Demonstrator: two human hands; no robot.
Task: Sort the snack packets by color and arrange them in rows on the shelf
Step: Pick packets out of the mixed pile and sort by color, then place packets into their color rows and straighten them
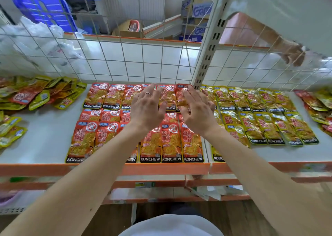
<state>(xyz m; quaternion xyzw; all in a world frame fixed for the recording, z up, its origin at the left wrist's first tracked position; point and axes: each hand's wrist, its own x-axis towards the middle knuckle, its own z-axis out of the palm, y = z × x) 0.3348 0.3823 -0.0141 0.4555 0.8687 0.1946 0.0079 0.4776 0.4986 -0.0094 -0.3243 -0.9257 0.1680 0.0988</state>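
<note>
On the shelf (45, 142), red packets (171, 142) lie under flat left hand (146, 108) and right hand (197, 113).

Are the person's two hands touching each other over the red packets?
Apart. The head view shows the left hand and the right hand side by side, with red snack packets visible in the gap between them.

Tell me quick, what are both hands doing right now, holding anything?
Left hand: open, fingers straight, above the red packets, holding nothing.
Right hand: open, fingers spread, above the same packets, holding nothing.
</note>
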